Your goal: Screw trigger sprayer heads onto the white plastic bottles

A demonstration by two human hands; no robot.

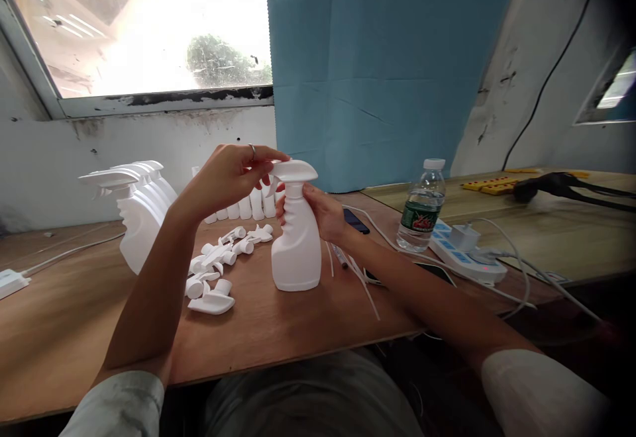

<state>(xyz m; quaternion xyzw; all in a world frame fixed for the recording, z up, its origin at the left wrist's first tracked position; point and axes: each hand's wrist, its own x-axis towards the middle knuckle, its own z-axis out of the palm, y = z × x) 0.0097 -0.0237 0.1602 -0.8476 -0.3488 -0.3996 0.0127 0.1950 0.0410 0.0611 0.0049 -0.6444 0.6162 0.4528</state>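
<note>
A white spray bottle (296,258) stands upright in front of me, its base at the tabletop; I cannot tell whether it rests there. On its neck sits a white trigger spray head (298,171), nozzle end to the left. My right hand (324,213) wraps round the bottle's neck from the right, with fingertips showing on the far side. My left hand (243,171), with a ring on one finger, grips the spray head's nozzle end; its thumb is near the trigger. Loose white spray heads (213,301) lie in a heap left of the bottle.
Several spray bottles with heads (142,225) stand in a row at the left. More white bottles (245,205) line the wall behind. Thin white tubes (365,288), a pen, phones (356,220), a water bottle (421,208) and a power strip (467,255) with cables lie rightward.
</note>
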